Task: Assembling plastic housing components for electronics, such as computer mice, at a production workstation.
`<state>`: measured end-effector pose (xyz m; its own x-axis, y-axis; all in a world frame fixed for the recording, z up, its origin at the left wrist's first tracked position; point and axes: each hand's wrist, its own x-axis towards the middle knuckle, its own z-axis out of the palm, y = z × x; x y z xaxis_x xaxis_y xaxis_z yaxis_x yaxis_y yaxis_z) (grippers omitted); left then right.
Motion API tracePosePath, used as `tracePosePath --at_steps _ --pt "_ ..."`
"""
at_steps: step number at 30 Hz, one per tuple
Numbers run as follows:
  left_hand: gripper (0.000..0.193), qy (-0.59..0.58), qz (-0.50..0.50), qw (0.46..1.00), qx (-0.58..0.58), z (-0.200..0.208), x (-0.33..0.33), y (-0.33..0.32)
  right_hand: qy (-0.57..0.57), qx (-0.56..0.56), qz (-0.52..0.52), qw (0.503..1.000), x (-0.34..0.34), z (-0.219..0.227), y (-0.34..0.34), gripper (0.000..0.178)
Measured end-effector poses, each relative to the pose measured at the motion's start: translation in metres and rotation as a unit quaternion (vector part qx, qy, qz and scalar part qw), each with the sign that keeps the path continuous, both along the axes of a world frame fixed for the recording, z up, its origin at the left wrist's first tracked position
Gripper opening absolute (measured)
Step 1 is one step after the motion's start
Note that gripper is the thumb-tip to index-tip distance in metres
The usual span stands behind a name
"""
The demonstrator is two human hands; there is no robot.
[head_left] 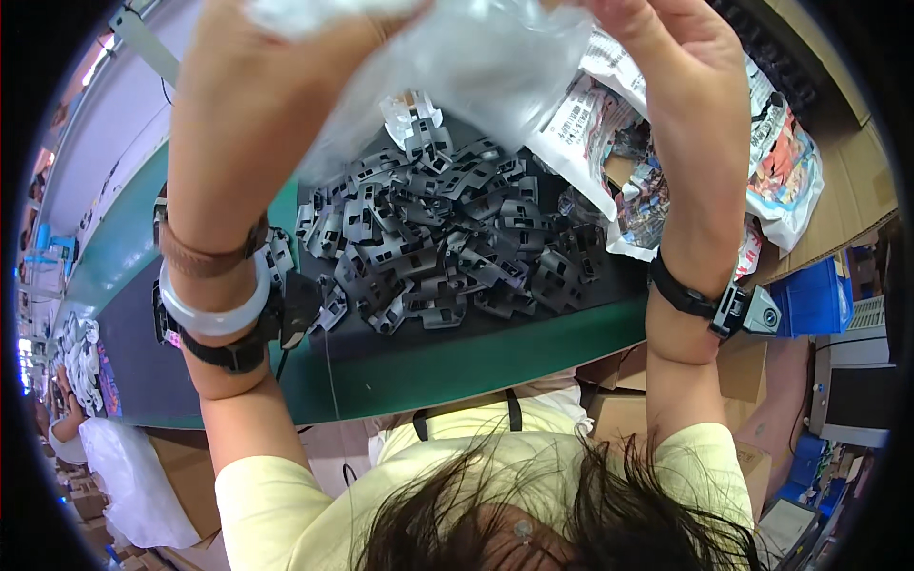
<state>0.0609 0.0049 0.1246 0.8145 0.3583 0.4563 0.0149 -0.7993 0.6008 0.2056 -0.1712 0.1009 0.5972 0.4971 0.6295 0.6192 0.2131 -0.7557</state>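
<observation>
A clear plastic bag (486, 67) is stretched between my two raised hands at the top of the head view. My left hand (319, 43) is closed on its left side, with part of the fingers cut off by the frame's upper edge. At the bag's right edge, my right hand (676, 33) pinches the film, its fingertips also partly out of the picture. Below the bag lies a heap of dark grey moulded plastic parts (447, 238) with rectangular cut-outs. One lighter, shinier part (411, 119) sits at the heap's far end, partly behind the film.
The green-edged bench (476, 357) has a dark mat. Printed plastic sacks (581, 124) lie at the right, beside a cardboard box (838, 190). A blue bin (819, 300) stands lower right. White plastic sheeting (133, 476) hangs at the left, near another person's arm (69, 409).
</observation>
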Motion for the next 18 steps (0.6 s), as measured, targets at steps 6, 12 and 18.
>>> tracePosePath --at_steps 6,12,18 --pt "0.035 -0.167 -0.150 0.894 -0.387 -0.069 0.030 -0.042 -0.121 0.071 0.082 0.987 -0.051 -0.064 0.018 0.065" --pt "0.051 -0.092 -0.330 0.932 -0.116 -0.111 0.047 -0.101 0.465 0.290 0.259 0.795 -0.066 -0.095 -0.054 0.030" --pt "0.057 -0.092 -0.552 0.823 0.097 -0.139 0.032 -0.184 0.556 0.505 0.178 0.635 -0.110 -0.171 -0.170 0.033"
